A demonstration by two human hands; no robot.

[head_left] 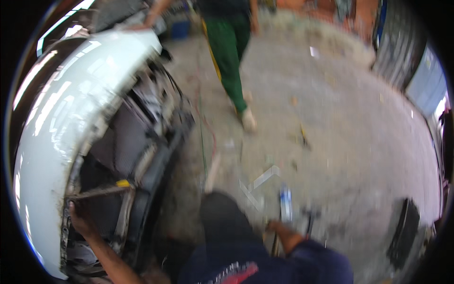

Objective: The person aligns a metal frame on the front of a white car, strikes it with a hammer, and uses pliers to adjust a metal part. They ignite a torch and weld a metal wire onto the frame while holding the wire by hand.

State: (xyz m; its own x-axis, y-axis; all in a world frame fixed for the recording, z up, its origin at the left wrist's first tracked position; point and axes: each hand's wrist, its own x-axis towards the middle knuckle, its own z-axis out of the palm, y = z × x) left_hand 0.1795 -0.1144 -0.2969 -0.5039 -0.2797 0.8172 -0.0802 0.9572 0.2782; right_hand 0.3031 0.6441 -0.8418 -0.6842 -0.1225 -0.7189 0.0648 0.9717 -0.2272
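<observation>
The picture is blurred. My left hand [79,220] reaches up at the lower left and grips the edge of a car's stripped front [124,156], just below a rusty metal bar [101,190] with a yellow tip. The white hood [71,99] curves above it. My right hand [275,226] is low over the concrete floor, next to a small bottle [285,202]. A thin dark rod [274,245] runs down from this hand; blur hides whether the fingers hold it. My dark knee [222,215] and blue sleeve [321,260] fill the lower middle.
Another person in green trousers [230,52] stands beyond the car, one hand [142,24] on the hood. A pale metal bracket [259,182], a red cable [208,128] and scraps lie on the floor. A dark flat part [403,234] lies at the right.
</observation>
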